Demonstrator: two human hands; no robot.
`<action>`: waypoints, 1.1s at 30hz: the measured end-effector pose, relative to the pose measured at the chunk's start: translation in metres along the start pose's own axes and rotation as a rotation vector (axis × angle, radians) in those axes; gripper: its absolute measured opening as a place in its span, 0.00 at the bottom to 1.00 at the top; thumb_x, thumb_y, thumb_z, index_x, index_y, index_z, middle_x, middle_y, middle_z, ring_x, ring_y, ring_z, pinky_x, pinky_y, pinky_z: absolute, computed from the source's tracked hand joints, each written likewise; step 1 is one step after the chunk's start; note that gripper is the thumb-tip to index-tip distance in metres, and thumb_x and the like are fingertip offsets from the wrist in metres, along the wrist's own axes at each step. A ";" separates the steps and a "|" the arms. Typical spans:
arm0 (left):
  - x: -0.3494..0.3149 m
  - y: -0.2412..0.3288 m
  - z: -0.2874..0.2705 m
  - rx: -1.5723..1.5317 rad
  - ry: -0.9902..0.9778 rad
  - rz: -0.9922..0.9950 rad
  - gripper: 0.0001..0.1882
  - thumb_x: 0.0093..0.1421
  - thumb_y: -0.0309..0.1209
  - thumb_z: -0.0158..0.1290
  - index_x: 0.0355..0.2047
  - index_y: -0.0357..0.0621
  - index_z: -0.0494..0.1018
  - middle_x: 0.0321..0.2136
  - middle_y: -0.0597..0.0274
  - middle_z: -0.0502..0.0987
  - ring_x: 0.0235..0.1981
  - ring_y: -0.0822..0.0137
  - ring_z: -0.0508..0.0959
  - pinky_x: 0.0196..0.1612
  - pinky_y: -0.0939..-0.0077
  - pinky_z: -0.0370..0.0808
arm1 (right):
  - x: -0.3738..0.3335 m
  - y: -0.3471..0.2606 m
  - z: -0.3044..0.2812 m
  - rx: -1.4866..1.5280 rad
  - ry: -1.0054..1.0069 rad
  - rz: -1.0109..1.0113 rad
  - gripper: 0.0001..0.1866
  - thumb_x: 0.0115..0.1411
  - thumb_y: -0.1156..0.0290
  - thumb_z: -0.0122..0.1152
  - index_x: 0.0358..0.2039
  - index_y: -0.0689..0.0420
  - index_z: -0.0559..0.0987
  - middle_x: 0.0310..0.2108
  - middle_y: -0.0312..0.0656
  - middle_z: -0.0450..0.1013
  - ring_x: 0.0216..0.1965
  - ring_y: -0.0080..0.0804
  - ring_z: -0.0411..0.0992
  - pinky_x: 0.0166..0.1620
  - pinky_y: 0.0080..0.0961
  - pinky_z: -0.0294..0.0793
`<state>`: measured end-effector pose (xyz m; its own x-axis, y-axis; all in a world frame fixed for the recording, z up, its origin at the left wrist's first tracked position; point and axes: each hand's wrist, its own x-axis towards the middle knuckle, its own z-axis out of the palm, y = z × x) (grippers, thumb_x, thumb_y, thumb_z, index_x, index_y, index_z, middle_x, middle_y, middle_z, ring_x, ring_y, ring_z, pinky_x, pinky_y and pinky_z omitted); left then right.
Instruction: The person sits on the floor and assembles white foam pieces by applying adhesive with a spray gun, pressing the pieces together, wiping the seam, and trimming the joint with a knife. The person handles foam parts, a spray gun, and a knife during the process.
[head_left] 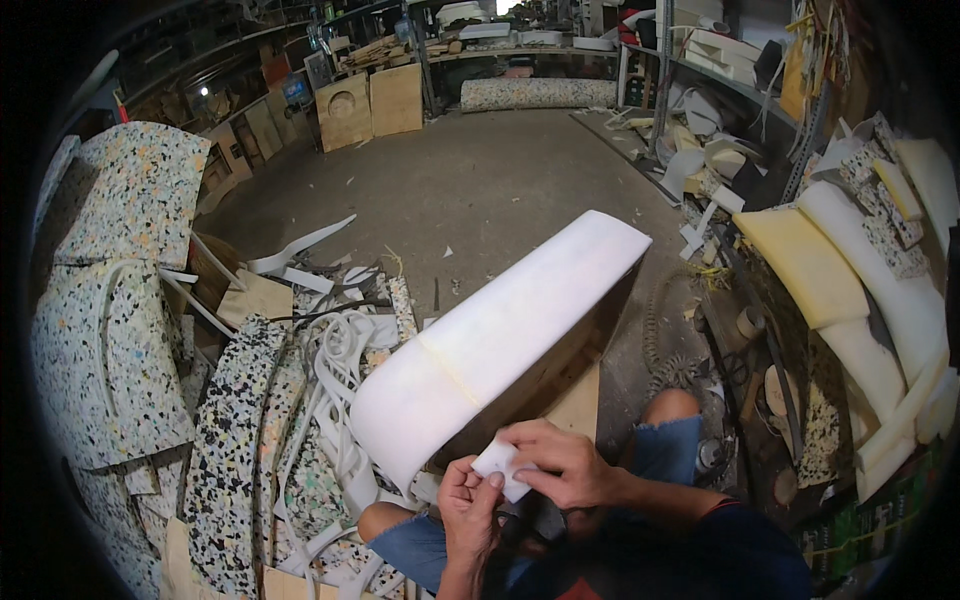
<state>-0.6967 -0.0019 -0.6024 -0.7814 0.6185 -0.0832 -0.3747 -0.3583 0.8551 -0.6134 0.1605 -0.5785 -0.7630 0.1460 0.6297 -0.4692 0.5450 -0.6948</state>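
Note:
A small white foam piece (pixel 501 467) is pinched between my two hands, just above my lap. My left hand (pixel 468 505) grips its lower left edge with thumb and fingers. From the upper right, my right hand (pixel 563 463) closes on the other side, its fingers partly covering the piece. Right in front lies a long white foam-covered board (pixel 520 315), rounded at its near left end and squared at the far right. A faint yellowish seam crosses its top, and its wooden side faces right.
Speckled foam sheets (pixel 125 360) are piled at left, beside tangled white foam strips (pixel 340 370). White and yellow foam slabs (pixel 810 270) lean at right, near a coiled hose (pixel 665 365). A speckled foam roll (pixel 540 94) and plywood panels (pixel 397 100) stand at the back.

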 end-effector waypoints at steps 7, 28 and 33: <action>0.006 0.012 0.000 0.743 0.048 0.399 0.19 0.55 0.22 0.64 0.47 0.34 0.74 0.37 0.58 0.81 0.37 0.68 0.80 0.39 0.72 0.77 | 0.034 0.008 -0.020 -0.081 -0.049 0.072 0.14 0.56 0.74 0.69 0.43 0.64 0.81 0.35 0.45 0.78 0.35 0.32 0.77 0.39 0.30 0.76; 0.048 0.039 -0.012 1.764 0.007 0.435 0.51 0.50 0.38 0.68 0.67 0.28 0.53 0.69 0.37 0.52 0.71 0.39 0.52 0.70 0.43 0.52 | 0.183 0.100 -0.020 -0.320 0.113 0.265 0.08 0.52 0.76 0.62 0.33 0.61 0.85 0.34 0.48 0.80 0.35 0.41 0.79 0.35 0.41 0.78; 0.050 0.040 -0.011 1.767 0.000 0.448 0.53 0.50 0.39 0.68 0.68 0.29 0.52 0.69 0.37 0.52 0.71 0.39 0.52 0.70 0.44 0.51 | 0.173 0.093 0.004 -0.746 -0.601 -0.265 0.06 0.52 0.77 0.66 0.32 0.58 0.86 0.32 0.45 0.80 0.39 0.37 0.78 0.45 0.34 0.79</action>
<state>-0.7559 0.0068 -0.5774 -0.6632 0.6944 0.2790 0.7477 0.5989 0.2868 -0.7908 0.2329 -0.5350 -0.8690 -0.3860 0.3096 -0.4149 0.9093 -0.0309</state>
